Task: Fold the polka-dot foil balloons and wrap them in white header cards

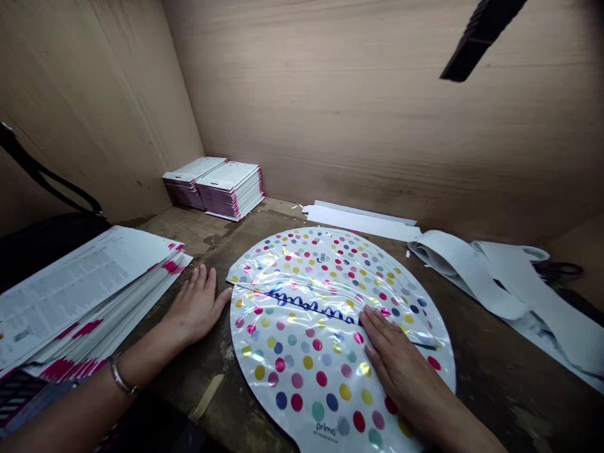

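A flat, round foil balloon (311, 362) with coloured dots lies on the table in front of me. Its far part is folded over, and blue script shows along the fold; "prima" is printed near the bottom. My right hand (399, 362) rests flat on the balloon's right half, fingers stretched over the end of the script. Beside the balloon's left edge, my left hand (195, 308) lies on the table with its fingers spread, the thumb close to the fold's left end. Neither hand grips anything.
A pile of printed sheets (89, 277) with pink edges lies at the left. Two stacks of white cards (231, 182) stand in the back left corner. White paper strips (363, 220) and curled paper bands (486, 277) lie along the back and right. Wooden panels (330, 113) enclose the table.
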